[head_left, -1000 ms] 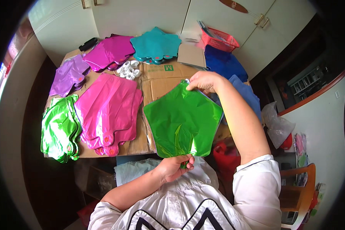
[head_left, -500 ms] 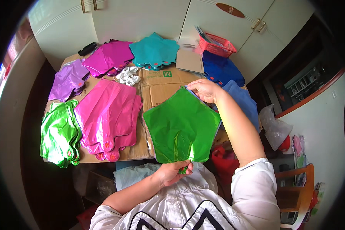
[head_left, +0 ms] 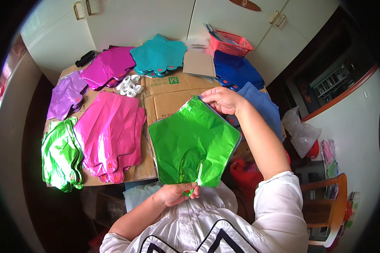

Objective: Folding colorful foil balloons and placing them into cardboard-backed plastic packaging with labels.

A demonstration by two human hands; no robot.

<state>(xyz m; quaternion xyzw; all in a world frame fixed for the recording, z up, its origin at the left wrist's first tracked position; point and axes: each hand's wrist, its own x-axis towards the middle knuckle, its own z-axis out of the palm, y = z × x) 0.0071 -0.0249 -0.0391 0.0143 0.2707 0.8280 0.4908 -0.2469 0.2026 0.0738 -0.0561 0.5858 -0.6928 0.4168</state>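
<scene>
Between my hands a flat, five-sided green foil balloon is stretched out in front of me, over the near table edge. My right hand pinches its top corner, where a bluish-grey edge shows along the border. At the bottom, my left hand closes on the balloon's narrow tab. The surface is shiny and creased, most of all just above my left hand. On the left of the table lie a pink foil stack and a bright green foil stack, tabs toward me.
Farther back are stacks in lilac, magenta, teal, dark blue and lighter blue. White looped bundles lie on the cardboard. A red basket stands behind; a wooden chair is at right.
The green balloon and both hands have shifted slightly left in view, and the balloon's surface looks more creased. Both hands keep their hold. The whole view has also shifted a little.
</scene>
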